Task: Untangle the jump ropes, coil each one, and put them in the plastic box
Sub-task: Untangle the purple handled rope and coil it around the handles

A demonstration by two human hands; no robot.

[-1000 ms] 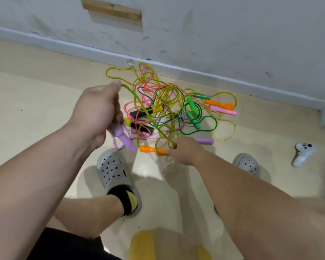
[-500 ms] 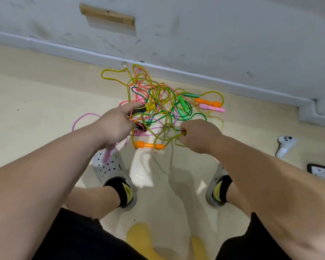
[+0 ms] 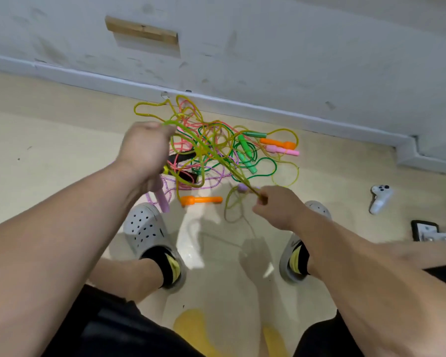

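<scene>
Holding a yellow rope taut between hands, right hand fingers pinching it, left hand apparently fisted round it.

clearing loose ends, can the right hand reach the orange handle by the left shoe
Probably yes: the orange handle lies uncovered near the right hand, but that hand pinches the yellow rope and must let go first.

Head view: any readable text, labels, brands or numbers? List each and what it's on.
No readable text anywhere.
White controller: dark buttons only, no legible marks.
Dark-framed item at right edge: cut off, too blurred.
Grey clog: small dark mark, unreadable.
Jump ropes: no print visible on handles.
</scene>
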